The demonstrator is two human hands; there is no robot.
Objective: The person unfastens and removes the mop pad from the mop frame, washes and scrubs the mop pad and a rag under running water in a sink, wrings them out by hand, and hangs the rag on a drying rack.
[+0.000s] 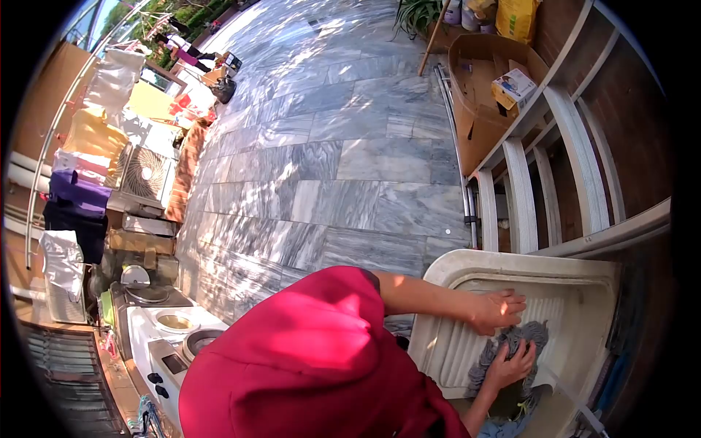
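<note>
My left hand (498,311) is over the ribbed washboard slope of a pale laundry sink (599,273). Its fingers are stretched out and apart, with its thumb side close to the top of a bunched grey cloth (537,333). Below it, my right hand (512,365) has curled fingers pressed into the same cloth, gripping it against the ribs (456,343). More bluish-grey fabric (511,425) hangs down into the basin at the bottom, partly hidden by my right forearm.
A metal ladder (577,160) leans beside the sink, near a cardboard box (467,139). Marble-look paving (321,168) stretches ahead. On the left are hanging laundry (77,193), an outdoor fan unit (144,171) and a white cooktop (150,321). Distant people (182,51) stand at the upper left.
</note>
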